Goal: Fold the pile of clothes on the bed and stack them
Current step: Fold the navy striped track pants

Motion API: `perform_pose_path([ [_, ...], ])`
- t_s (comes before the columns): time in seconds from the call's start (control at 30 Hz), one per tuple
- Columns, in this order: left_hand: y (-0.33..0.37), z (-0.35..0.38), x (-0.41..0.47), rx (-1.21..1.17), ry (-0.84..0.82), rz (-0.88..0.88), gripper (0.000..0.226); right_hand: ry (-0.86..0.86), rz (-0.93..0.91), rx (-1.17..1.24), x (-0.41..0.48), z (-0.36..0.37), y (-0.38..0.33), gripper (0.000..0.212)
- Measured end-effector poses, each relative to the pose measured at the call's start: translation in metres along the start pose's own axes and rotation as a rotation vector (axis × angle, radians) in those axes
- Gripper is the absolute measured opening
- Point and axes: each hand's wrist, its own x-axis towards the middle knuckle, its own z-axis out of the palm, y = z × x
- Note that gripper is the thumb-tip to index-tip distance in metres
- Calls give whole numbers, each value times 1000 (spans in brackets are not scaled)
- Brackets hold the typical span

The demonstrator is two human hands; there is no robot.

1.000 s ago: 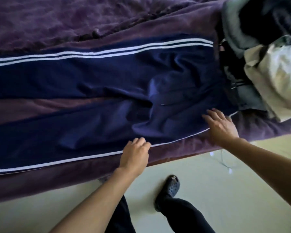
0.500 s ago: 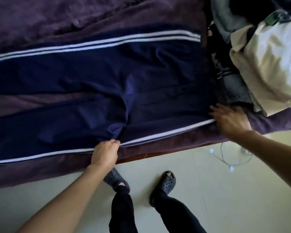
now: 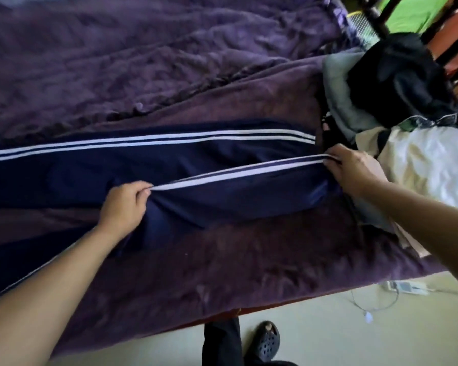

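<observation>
A pair of navy track pants (image 3: 222, 159) lay lengthwise across the purple bed (image 3: 222, 260), smooth, slightly shiny fabric with two white stripes down each outer seam. The far seam rested flat on the cover. The near seam was raised off the bed and pulled into a straight, taut line between the two hands, the cloth below it sagging in soft creases.

The left hand (image 3: 123, 204) had its fingers curled, pinching the striped edge partway along the leg; the rest of that leg trailed away under the left forearm. The right hand (image 3: 354, 170) gripped the same striped edge at the waist end, fingers closed over it.

Just beside the right hand, at the bed's right end, sat the pile of clothes (image 3: 421, 159): black, grey and cream pieces heaped loosely together.
</observation>
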Motion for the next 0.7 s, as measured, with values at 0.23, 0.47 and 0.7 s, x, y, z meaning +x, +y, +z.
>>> perform_pose_path([
  [0.23,-21,9,156,57,-47,-52,19,35,158,-22,117,27,-27,26],
  [0.47,-42,85,241,148,-89,-156,15,-19,305,-179,156,99,-12,20],
  [0.7,-46,110,247,280,-81,-160,21,-47,344,-317,161,108,-23,20],
])
